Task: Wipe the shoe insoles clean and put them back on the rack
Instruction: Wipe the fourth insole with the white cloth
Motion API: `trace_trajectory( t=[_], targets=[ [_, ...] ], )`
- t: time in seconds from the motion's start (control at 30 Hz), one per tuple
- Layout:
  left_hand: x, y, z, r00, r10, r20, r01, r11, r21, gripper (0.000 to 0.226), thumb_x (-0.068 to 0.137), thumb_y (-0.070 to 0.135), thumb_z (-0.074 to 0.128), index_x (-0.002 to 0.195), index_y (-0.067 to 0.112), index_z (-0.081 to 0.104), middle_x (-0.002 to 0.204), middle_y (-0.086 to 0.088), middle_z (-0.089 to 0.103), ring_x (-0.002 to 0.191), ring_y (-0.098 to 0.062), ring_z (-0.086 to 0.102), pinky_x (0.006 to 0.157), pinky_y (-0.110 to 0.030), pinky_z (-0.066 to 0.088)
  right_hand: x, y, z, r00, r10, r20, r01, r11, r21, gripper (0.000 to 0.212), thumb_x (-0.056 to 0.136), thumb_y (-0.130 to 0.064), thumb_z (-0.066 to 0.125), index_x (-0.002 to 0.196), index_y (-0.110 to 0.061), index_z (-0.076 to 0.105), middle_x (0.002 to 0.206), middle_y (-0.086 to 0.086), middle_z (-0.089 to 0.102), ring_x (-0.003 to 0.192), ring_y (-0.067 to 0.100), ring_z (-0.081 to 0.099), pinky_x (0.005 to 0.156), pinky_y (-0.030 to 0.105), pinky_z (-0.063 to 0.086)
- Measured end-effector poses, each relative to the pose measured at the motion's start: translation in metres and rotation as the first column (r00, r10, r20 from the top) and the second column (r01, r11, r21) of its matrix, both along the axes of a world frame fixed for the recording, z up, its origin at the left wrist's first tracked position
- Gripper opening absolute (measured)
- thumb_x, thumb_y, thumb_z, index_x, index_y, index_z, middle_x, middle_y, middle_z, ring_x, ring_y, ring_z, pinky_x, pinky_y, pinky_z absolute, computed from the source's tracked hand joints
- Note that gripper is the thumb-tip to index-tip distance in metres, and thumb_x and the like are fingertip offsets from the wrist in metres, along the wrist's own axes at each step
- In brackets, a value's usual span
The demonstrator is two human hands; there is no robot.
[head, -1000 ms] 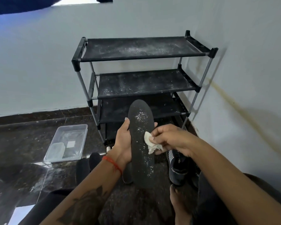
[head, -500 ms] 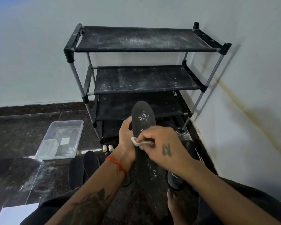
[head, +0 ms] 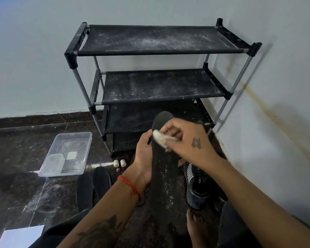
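A long black insole speckled with white dust stands upright in front of me. My left hand grips its left edge around the middle. My right hand pinches a small white cloth and presses it on the insole's upper part. Two more black insoles lie on the floor to the left. The black shoe rack stands against the wall behind, its fabric shelves dusted white.
A clear plastic tub with a smaller box inside sits on the dark floor at left. Two small white caps lie by the rack's foot. Dark sneakers rest by the right wall. My bare foot shows below.
My right hand with the cloth has moved up the insole, from its middle toward the toe end. The view has shifted lower and closer to the rack.
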State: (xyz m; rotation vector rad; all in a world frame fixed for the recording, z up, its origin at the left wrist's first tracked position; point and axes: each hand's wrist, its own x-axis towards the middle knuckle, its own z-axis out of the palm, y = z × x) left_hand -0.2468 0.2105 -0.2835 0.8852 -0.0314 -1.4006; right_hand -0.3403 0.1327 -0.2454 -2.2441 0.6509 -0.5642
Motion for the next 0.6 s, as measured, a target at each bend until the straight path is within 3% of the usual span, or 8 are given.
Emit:
trace_trajectory(
  t=[0.07, 0.13, 0.2, 0.27, 0.37, 0.43, 0.5, 0.6],
  targets=[
    [0.002, -0.001, 0.000, 0.997, 0.070, 0.014, -0.070, 0.997, 0.025, 0.059, 0.100, 0.042, 0.028, 0.078, 0.008, 0.071, 0.068, -0.006, 0.071, 0.060, -0.014, 0.069, 0.064, -0.026, 0.053, 0.006, 0.013, -0.007, 0.996, 0.093, 0.012, -0.093, 0.994, -0.054, 0.014, 0.076, -0.013, 0.071, 0.087, -0.022, 0.070, 0.074, -0.010, 0.066, 0.064, 0.003, 0.061, 0.059, 0.013, 0.048],
    [0.003, -0.001, -0.001, 0.999, 0.034, -0.034, -0.033, 0.999, 0.017, 0.069, 0.097, 0.055, 0.024, 0.090, 0.005, 0.071, 0.081, -0.014, 0.072, 0.070, -0.023, 0.071, 0.073, -0.037, 0.049, 0.010, 0.009, -0.015, 0.996, 0.083, -0.020, -0.085, 0.986, -0.141, 0.015, 0.077, -0.012, 0.069, 0.087, -0.023, 0.071, 0.078, -0.009, 0.065, 0.070, 0.002, 0.059, 0.063, 0.010, 0.044],
    [0.003, 0.001, 0.001, 0.999, -0.039, -0.021, 0.040, 0.998, 0.047, 0.075, 0.094, 0.064, 0.017, 0.106, 0.007, 0.064, 0.094, -0.017, 0.071, 0.084, -0.028, 0.067, 0.079, -0.042, 0.047, 0.010, -0.005, -0.018, 0.993, -0.019, -0.117, -0.009, 0.973, -0.231, 0.017, 0.080, -0.012, 0.067, 0.091, -0.024, 0.072, 0.087, -0.005, 0.063, 0.076, 0.005, 0.056, 0.063, 0.006, 0.036],
    [0.002, 0.001, 0.002, 0.996, -0.084, -0.043, 0.086, 0.995, 0.044, 0.076, 0.092, 0.067, 0.018, 0.108, 0.009, 0.064, 0.101, -0.016, 0.070, 0.092, -0.029, 0.064, 0.086, -0.044, 0.045, 0.008, -0.023, -0.020, 0.975, -0.160, -0.154, 0.113, 0.954, -0.277, 0.016, 0.082, -0.013, 0.065, 0.094, -0.021, 0.072, 0.091, -0.002, 0.063, 0.079, 0.009, 0.056, 0.063, 0.003, 0.031],
    [0.003, 0.002, 0.004, 0.994, -0.080, -0.078, 0.082, 0.996, 0.026, 0.076, 0.092, 0.065, 0.023, 0.111, 0.004, 0.063, 0.115, -0.018, 0.063, 0.103, -0.034, 0.059, 0.089, -0.048, 0.045, 0.003, -0.041, -0.015, 0.953, -0.298, -0.054, 0.276, 0.929, -0.246, 0.015, 0.081, -0.012, 0.067, 0.094, -0.018, 0.071, 0.090, 0.002, 0.068, 0.076, 0.009, 0.060, 0.065, 0.009, 0.042],
    [0.006, 0.002, 0.003, 0.994, -0.059, -0.089, 0.062, 0.998, 0.034, 0.072, 0.094, 0.063, 0.024, 0.112, 0.005, 0.063, 0.117, -0.019, 0.062, 0.106, -0.036, 0.058, 0.090, -0.050, 0.044, 0.004, -0.035, -0.008, 0.963, -0.267, 0.029, 0.268, 0.945, -0.190, 0.017, 0.079, -0.010, 0.067, 0.094, -0.018, 0.069, 0.084, -0.003, 0.067, 0.070, 0.001, 0.058, 0.062, 0.005, 0.042],
    [0.007, 0.004, 0.005, 0.998, -0.049, -0.045, 0.050, 0.999, 0.007, 0.064, 0.096, 0.056, 0.026, 0.101, 0.007, 0.068, 0.103, -0.017, 0.069, 0.092, -0.031, 0.066, 0.085, -0.047, 0.049, 0.011, -0.015, -0.004, 0.989, -0.134, 0.068, 0.141, 0.982, -0.127, 0.016, 0.079, -0.012, 0.069, 0.093, -0.018, 0.067, 0.078, -0.009, 0.063, 0.066, -0.006, 0.056, 0.058, 0.004, 0.043],
    [0.007, 0.003, 0.003, 0.999, 0.010, 0.033, -0.009, 1.000, -0.025, 0.057, 0.100, 0.035, 0.030, 0.072, 0.006, 0.071, 0.068, -0.011, 0.068, 0.057, -0.018, 0.066, 0.055, -0.024, 0.055, 0.022, 0.007, -0.015, 0.999, 0.000, 0.047, 0.010, 0.978, -0.208, 0.014, 0.077, -0.016, 0.070, 0.089, -0.023, 0.068, 0.076, -0.007, 0.062, 0.065, 0.002, 0.057, 0.058, 0.012, 0.045]
  ],
)
